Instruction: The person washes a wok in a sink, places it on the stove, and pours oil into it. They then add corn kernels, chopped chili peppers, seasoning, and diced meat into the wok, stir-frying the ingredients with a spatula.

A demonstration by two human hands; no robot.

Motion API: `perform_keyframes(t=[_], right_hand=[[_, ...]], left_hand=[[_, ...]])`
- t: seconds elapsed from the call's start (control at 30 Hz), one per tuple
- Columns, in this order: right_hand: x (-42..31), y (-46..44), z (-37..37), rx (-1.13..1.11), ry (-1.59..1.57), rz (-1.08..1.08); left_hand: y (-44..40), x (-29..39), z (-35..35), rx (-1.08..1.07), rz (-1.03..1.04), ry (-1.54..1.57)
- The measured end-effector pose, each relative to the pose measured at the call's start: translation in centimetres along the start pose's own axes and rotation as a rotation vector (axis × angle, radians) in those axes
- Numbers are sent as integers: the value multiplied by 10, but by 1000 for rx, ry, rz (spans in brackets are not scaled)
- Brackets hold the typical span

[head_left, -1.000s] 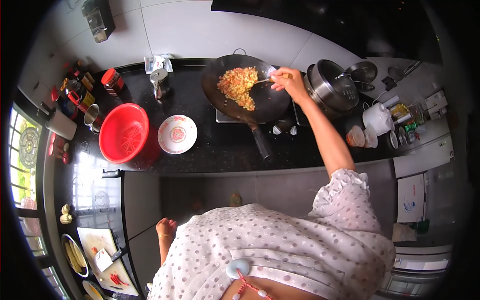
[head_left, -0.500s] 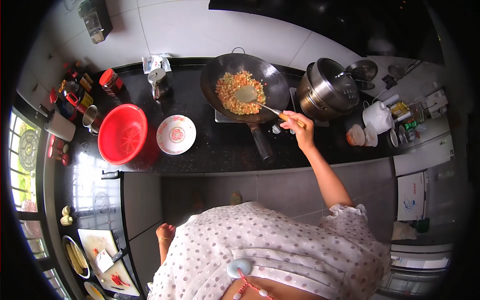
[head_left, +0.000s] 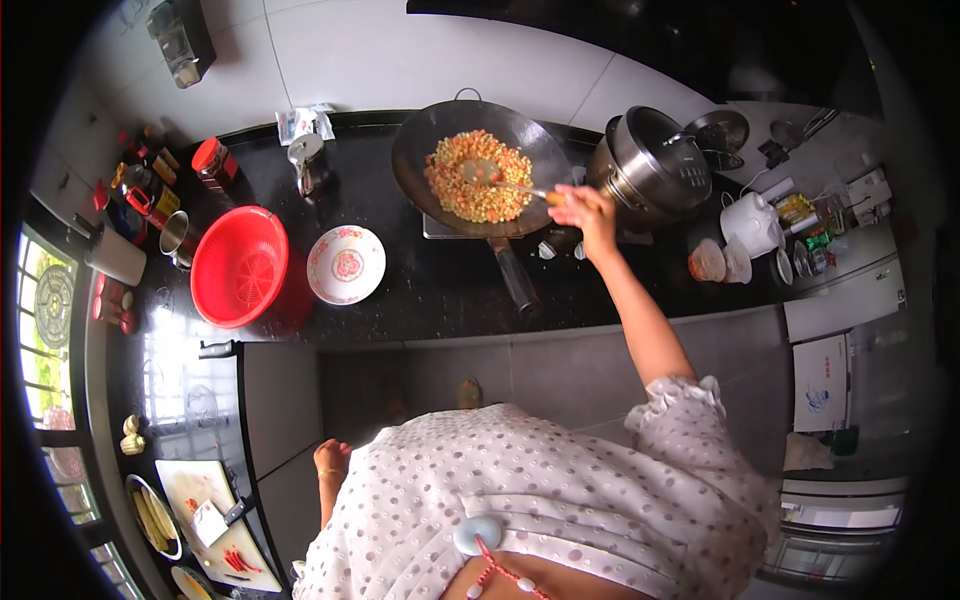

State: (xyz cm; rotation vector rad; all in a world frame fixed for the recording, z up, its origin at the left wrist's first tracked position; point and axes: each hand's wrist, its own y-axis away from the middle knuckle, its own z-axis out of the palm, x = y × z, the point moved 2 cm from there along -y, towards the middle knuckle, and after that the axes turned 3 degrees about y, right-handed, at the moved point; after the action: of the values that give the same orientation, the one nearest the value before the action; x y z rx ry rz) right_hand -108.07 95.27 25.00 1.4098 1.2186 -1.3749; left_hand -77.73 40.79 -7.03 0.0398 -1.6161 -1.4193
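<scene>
My right hand point(head_left: 588, 212) is closed round the wooden handle of a metal ladle point(head_left: 520, 187). The ladle's bowl is down among diced orange and pale green food point(head_left: 458, 200), which partly covers it. All of this lies in a dark wok point(head_left: 415, 170) on the cooktop, its long handle pointing towards me. Beside my body at the lower left hangs my left hand point(head_left: 332, 457), fingers curled in, with nothing seen in it; a bracelet circles that wrist.
Left of the wok are a flowered plate point(head_left: 325, 285), a red basket point(head_left: 205, 290) and sauce bottles point(head_left: 150, 200). A lidded steel pot point(head_left: 645, 165) stands close on the right. At lower left, a cleaver point(head_left: 235, 512) and chopped red peppers lie on a cutting board point(head_left: 185, 480).
My right hand has moved slightly left and up, pushing the ladle's bowl deeper into the diced food. The food is spread differently in the wok. My left hand stays by my side.
</scene>
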Motion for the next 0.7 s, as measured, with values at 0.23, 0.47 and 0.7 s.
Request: perform_keyframes(t=[0.23,0.47,0.7], right_hand=[[-172,-65,10,-272,429,112],[-121,-75,43,-187,346,153],[-146,-53,30,-181,188,62]], left_hand=[[-62,-59,-59,-84,987,-1415],[-19,-35,-43,-52,736,-1267],[-66,-75,-86,-50,782,-1605]])
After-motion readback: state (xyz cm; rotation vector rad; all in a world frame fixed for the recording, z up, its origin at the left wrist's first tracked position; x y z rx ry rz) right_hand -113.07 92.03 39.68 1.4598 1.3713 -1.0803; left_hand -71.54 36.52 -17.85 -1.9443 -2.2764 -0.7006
